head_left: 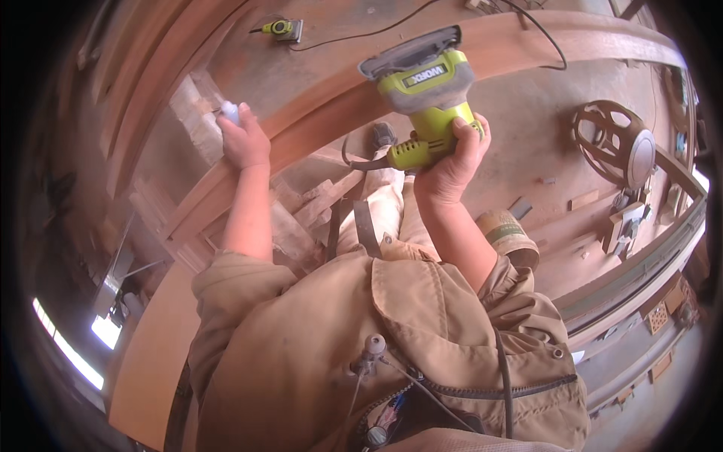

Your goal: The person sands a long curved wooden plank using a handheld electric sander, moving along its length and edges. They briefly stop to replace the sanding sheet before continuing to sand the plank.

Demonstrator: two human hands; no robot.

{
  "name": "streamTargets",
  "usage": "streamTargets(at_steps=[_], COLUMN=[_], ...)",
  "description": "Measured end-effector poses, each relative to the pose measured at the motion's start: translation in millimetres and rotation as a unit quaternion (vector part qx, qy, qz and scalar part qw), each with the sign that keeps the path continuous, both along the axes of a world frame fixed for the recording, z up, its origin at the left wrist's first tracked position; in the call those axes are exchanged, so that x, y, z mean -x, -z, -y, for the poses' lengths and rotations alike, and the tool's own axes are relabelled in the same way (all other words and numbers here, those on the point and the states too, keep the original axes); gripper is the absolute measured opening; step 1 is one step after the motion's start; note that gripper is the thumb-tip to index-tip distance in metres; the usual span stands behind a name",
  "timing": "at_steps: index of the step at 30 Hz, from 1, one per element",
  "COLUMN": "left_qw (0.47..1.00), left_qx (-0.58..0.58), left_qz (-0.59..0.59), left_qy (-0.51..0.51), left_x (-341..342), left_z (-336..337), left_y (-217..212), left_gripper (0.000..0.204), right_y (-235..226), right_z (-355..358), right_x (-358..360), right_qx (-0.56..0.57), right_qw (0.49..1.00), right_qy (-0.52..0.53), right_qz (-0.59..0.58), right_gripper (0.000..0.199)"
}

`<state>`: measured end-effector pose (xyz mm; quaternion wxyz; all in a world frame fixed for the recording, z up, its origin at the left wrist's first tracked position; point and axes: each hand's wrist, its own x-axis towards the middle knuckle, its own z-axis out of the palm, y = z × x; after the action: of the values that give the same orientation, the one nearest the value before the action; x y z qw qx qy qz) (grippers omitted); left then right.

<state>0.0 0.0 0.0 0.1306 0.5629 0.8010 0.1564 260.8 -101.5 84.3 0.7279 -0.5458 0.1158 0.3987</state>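
My right hand (pixel 456 166) is closed round the grip of a green and grey electric sheet sander (pixel 428 83). The sander is raised, with its dark flat pad tipped up and away from me. Its cord leaves the handle end on the left. In my left hand (pixel 247 142), the fingers are closed on a small pale bluish-white thing (pixel 230 113), whose kind I cannot make out. A long curved reddish-brown wooden piece (pixel 316 117) runs behind both hands. The sander is in front of it; whether they touch is hard to tell.
A second green sander (pixel 280 28) lies on the dusty floor at the far left, near a trailing black cord (pixel 369 34). More curved wood (pixel 139 98) stands at left. A round openwork wooden stool (pixel 610 143) and a bucket (pixel 512 235) are on the right.
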Motion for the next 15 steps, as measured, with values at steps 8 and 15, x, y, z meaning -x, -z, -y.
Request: streamTargets(at_steps=[8, 15], left_qw=[0.997, 0.996], left_qx=[-0.052, -0.064], left_qz=[0.01, 0.041], left_qy=[0.05, 0.044], left_x=[3.6, -6.2], left_z=[0.4, -7.5], left_y=[-3.0, 3.0], left_gripper=[0.044, 0.043], right_y=[33.7, 23.4], right_z=[-9.5, -7.4], right_x=[-84.7, -27.7], right_qx=[-0.06, -0.012], right_qw=[0.997, 0.997], right_qy=[0.037, 0.042], right_qz=[0.031, 0.068], right_gripper=[0.036, 0.048])
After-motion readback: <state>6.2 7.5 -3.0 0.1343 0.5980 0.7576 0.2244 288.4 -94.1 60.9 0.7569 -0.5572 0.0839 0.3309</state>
